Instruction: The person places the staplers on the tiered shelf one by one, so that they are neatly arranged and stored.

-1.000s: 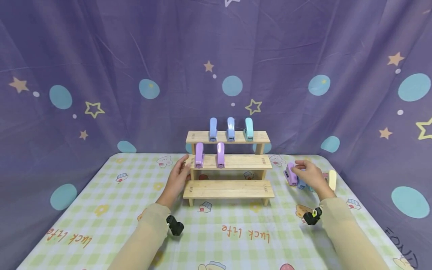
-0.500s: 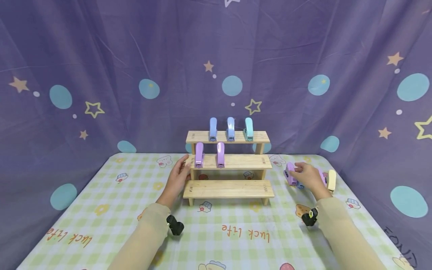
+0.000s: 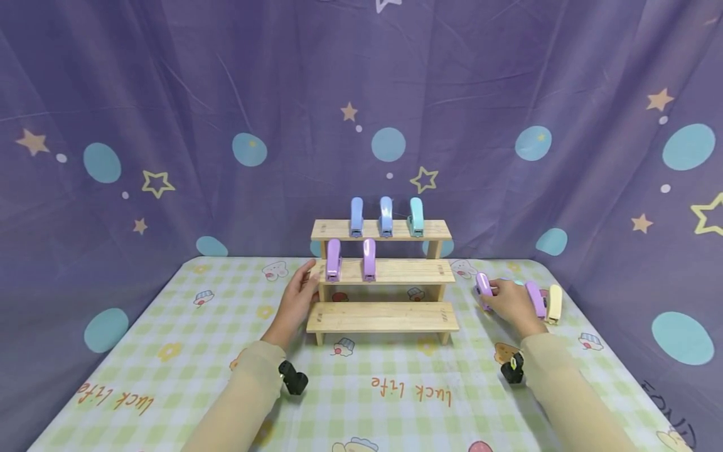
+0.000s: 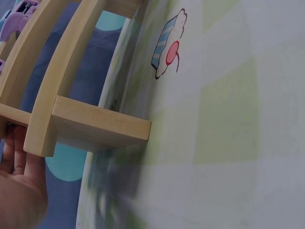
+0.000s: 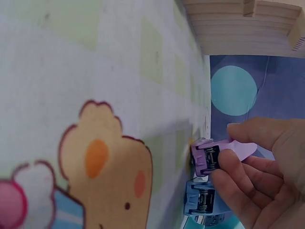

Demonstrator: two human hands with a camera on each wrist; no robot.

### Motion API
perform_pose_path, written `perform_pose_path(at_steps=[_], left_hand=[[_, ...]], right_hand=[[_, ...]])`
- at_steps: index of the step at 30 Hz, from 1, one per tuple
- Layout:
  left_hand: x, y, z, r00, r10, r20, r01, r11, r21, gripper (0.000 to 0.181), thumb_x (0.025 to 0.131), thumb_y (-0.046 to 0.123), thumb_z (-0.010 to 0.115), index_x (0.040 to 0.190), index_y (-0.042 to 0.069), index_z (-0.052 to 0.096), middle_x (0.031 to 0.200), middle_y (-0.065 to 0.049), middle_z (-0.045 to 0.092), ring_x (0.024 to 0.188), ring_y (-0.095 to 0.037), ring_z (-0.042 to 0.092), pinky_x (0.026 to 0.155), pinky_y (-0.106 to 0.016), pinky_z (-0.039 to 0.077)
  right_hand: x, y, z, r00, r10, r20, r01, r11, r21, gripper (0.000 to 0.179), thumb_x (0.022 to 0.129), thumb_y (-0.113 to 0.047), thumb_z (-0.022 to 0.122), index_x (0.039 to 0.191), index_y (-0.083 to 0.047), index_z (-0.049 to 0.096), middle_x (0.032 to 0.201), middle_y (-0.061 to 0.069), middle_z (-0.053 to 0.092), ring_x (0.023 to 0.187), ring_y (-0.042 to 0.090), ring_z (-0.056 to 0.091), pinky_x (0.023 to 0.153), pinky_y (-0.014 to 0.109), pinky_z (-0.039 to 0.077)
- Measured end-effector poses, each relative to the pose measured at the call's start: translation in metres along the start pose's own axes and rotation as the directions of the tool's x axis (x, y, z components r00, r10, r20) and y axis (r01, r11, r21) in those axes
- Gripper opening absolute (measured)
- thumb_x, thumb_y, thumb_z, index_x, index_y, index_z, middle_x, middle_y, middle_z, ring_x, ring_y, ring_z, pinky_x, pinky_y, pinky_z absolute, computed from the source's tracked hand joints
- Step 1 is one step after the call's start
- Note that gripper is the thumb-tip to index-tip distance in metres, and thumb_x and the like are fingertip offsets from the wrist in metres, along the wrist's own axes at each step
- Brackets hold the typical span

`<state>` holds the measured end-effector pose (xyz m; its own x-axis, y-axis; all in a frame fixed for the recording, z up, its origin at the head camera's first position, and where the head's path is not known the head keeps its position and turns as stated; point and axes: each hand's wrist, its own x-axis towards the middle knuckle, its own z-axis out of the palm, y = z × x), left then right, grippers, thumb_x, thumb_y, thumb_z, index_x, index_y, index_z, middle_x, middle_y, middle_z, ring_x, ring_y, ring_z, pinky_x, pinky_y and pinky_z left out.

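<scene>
A three-tier wooden stand stands mid-table. My left hand rests against the left end of its middle tier, fingers fairly straight; in the left wrist view the fingertips touch the wood. To the right of the stand, my right hand pinches a purple stapler between thumb and fingers. The right wrist view shows this stapler beside a blue stapler, with a teal one partly hidden below. Two purple staplers sit on the middle tier's left half.
Two blue staplers and a teal stapler stand on the top tier. Right of my right hand are another purple stapler and a cream stapler. A checked cloth covers the table; a purple curtain hangs behind.
My right hand has shifted slightly left and down, closing round the purple stapler, which now stands more upright. The purple stapler beside the cream one has come into view. My left hand stays put.
</scene>
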<state>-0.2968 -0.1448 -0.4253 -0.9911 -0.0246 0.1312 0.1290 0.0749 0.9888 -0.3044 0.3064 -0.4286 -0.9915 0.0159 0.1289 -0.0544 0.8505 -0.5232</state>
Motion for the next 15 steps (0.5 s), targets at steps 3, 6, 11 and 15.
perform_pose_path(at_steps=[3, 6, 11, 15], left_hand=[[0.0003, -0.0004, 0.0001, 1.0, 0.001, -0.006, -0.001, 1.0, 0.007, 0.052, 0.108, 0.03, 0.047, 0.157, 0.018, 0.035, 0.135, -0.015, 0.047, 0.122, -0.029, 0.051, 0.104, -0.044, 0.046], [0.0004, -0.0002, 0.0004, 1.0, 0.005, -0.012, -0.005, 1.0, 0.008, 0.051, 0.108, 0.029, 0.047, 0.157, 0.018, 0.035, 0.135, -0.015, 0.047, 0.121, -0.028, 0.051, 0.102, -0.043, 0.046], [0.0016, 0.0001, 0.0002, 1.0, 0.003, 0.0, -0.003, 1.0, -0.006, 0.052, 0.108, 0.027, 0.047, 0.157, 0.017, 0.034, 0.137, -0.015, 0.046, 0.123, -0.029, 0.05, 0.103, -0.044, 0.045], [0.001, 0.0027, -0.0005, 1.0, -0.021, 0.012, 0.022, 1.0, -0.018, 0.053, 0.108, 0.026, 0.047, 0.158, 0.014, 0.031, 0.136, -0.015, 0.045, 0.122, -0.029, 0.049, 0.104, -0.046, 0.044]], right_hand=[[0.001, 0.0015, 0.0025, 1.0, -0.004, -0.015, 0.004, 1.0, -0.014, 0.051, 0.09, -0.02, 0.07, 0.126, 0.014, 0.06, 0.107, 0.022, 0.072, 0.094, 0.035, 0.064, 0.085, 0.051, 0.049], [0.0014, 0.0031, 0.0043, 1.0, -0.006, -0.01, 0.006, 1.0, 0.002, 0.051, 0.091, -0.02, 0.071, 0.127, 0.014, 0.059, 0.108, 0.024, 0.071, 0.098, 0.037, 0.065, 0.086, 0.05, 0.05], [0.0001, 0.0043, 0.0056, 1.0, -0.002, 0.01, 0.002, 0.998, 0.057, 0.05, 0.091, -0.019, 0.071, 0.126, 0.014, 0.057, 0.11, 0.028, 0.069, 0.098, 0.038, 0.067, 0.085, 0.048, 0.054], [-0.002, 0.0037, 0.0066, 1.0, 0.007, 0.015, -0.007, 0.998, 0.062, 0.053, 0.091, -0.022, 0.071, 0.128, 0.014, 0.056, 0.108, 0.027, 0.069, 0.093, 0.035, 0.067, 0.082, 0.047, 0.054]])
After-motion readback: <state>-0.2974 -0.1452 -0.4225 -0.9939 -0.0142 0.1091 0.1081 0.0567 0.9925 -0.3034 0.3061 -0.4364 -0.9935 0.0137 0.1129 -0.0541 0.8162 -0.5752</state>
